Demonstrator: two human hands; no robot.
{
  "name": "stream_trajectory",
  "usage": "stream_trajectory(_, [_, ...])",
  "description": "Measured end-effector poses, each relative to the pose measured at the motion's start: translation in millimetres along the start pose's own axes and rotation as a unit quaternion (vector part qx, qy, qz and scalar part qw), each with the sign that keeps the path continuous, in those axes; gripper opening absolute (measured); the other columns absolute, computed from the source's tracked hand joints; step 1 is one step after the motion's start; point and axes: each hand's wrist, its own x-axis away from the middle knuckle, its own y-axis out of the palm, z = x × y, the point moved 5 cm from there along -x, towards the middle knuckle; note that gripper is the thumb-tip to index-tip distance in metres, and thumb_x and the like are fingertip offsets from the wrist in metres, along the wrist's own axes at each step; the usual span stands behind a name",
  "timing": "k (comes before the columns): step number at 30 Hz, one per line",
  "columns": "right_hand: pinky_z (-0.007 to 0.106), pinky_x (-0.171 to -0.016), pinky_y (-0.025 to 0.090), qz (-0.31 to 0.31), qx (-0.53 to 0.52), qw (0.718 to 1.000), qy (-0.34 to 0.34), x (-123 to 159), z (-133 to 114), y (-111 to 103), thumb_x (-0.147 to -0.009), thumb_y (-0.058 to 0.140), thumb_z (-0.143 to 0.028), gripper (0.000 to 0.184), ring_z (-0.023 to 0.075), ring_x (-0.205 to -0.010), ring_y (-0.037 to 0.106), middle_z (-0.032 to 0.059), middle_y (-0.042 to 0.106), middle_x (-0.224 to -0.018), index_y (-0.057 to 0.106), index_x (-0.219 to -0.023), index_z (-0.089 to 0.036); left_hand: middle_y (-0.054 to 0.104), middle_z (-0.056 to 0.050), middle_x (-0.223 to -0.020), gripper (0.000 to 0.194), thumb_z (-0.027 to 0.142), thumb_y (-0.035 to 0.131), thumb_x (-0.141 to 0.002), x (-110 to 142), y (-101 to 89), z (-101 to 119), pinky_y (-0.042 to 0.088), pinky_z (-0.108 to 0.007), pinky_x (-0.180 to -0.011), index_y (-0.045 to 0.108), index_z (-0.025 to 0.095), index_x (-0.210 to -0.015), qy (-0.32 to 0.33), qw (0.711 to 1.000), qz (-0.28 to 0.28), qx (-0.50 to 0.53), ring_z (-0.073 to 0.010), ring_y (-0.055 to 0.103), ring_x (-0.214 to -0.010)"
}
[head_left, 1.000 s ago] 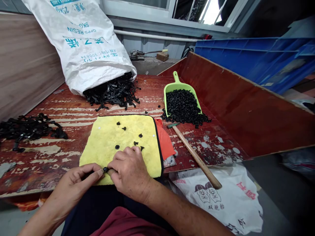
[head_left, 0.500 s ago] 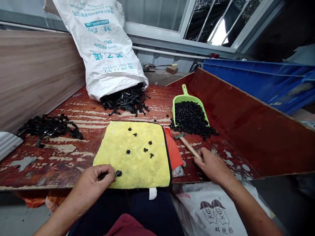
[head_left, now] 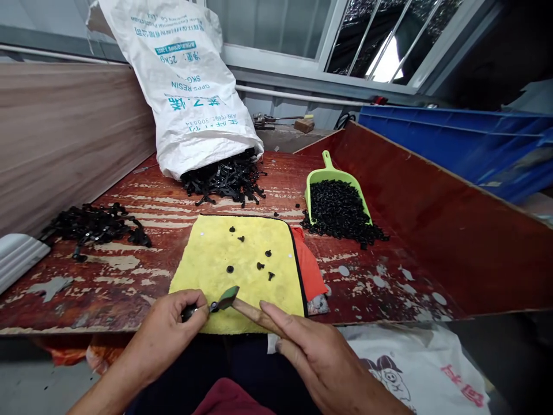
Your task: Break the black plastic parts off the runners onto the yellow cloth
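My left hand (head_left: 177,323) pinches a small black plastic part (head_left: 190,312) at the front left of the yellow cloth (head_left: 207,248). Most of that part is hidden by my fingers; its ring-shaped end shows beyond them. My right hand (head_left: 315,351) is closed around the wooden handle of a small hammer (head_left: 254,316). The hammer's green head (head_left: 227,297) is right by the ring-shaped end; whether they touch I cannot tell. Several small black plugs (head_left: 230,269) with round heads lie scattered on the cloth.
A lime-green dustpan (head_left: 329,167) heaped with small black plugs stands at the right. A white sack (head_left: 203,115) spills black plastic parts (head_left: 228,178) at the back. Another pile of black parts (head_left: 99,225) lies left. Wooden boards (head_left: 410,213) border the table.
My right hand has brought the hammer from beside the dustpan leftward over the cloth to the part in my left hand. My left hand keeps its pinch on the part.
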Motion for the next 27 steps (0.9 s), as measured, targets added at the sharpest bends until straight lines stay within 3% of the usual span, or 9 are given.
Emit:
stream_trajectory(4, [0.029,-0.084,0.058,0.053,0.049,0.996,-0.048,-5.1,-3.8,4.7,-0.099,0.043,-0.019,0.056,0.0193,-0.093,0.072,0.0070,0.073,-0.115,0.035,-0.153,-0.033,0.043,0.003,-0.061,0.025,0.036,0.050,-0.082,-0.1,0.2,-1.3,0.031,-0.025,-0.060,0.052,0.020,-0.063,-0.005,1.000,-0.002,0.027,-0.0160,0.043,-0.063])
stream_trajectory(9, [0.027,-0.067,0.059,0.023,0.115,0.993,-0.016,-5.3,11.3,22.0,-0.098,0.042,-0.018,0.052,0.0197,-0.074,0.071,0.0053,0.074,-0.089,0.044,-0.149,-0.030,0.042,0.004,-0.059,0.026,0.035,0.052,-0.083,-1.7,2.6,-6.2,0.029,-0.024,-0.058,0.053,0.020,-0.062,-0.003,0.998,-0.009,0.060,-0.0149,0.041,-0.061])
stream_trajectory(14, [0.029,-0.084,0.058,0.065,0.060,0.995,-0.054,-5.0,5.7,17.2,-0.099,0.040,-0.019,0.058,0.0196,-0.091,0.072,0.0081,0.074,-0.110,0.030,-0.155,-0.029,0.043,0.004,-0.062,0.030,0.041,0.052,-0.086,-1.9,6.1,-14.9,0.030,-0.024,-0.058,0.053,0.020,-0.064,-0.007,0.996,-0.015,0.090,-0.0149,0.041,-0.062])
stream_trajectory(19, [0.029,-0.077,0.061,0.038,0.056,0.997,-0.043,-8.7,4.2,25.2,-0.097,0.044,-0.020,0.057,0.0213,-0.085,0.075,0.0040,0.077,-0.102,0.037,-0.151,-0.035,0.044,0.003,-0.065,0.035,0.047,0.050,-0.090,1.3,6.0,-16.0,0.031,-0.025,-0.061,0.056,0.019,-0.069,-0.008,0.995,-0.027,0.092,-0.0156,0.042,-0.066])
stream_trajectory(23, [0.029,-0.083,0.059,0.062,0.050,0.996,-0.045,-6.9,4.8,23.2,-0.099,0.040,-0.019,0.059,0.0208,-0.093,0.073,0.0073,0.075,-0.111,0.029,-0.156,-0.030,0.044,0.003,-0.065,0.037,0.049,0.049,-0.090,3.7,4.9,-15.2,0.031,-0.025,-0.061,0.056,0.019,-0.068,-0.006,0.995,-0.025,0.092,-0.0161,0.042,-0.066])
stream_trajectory(27, [0.027,-0.076,0.060,0.049,0.077,0.995,-0.027,-6.3,9.7,25.4,-0.097,0.042,-0.019,0.055,0.0199,-0.084,0.074,0.0054,0.077,-0.100,0.039,-0.151,-0.031,0.045,0.003,-0.065,0.035,0.046,0.050,-0.090,2.7,4.5,-14.9,0.032,-0.026,-0.062,0.054,0.020,-0.067,0.009,0.998,-0.012,0.064,-0.0165,0.044,-0.066])
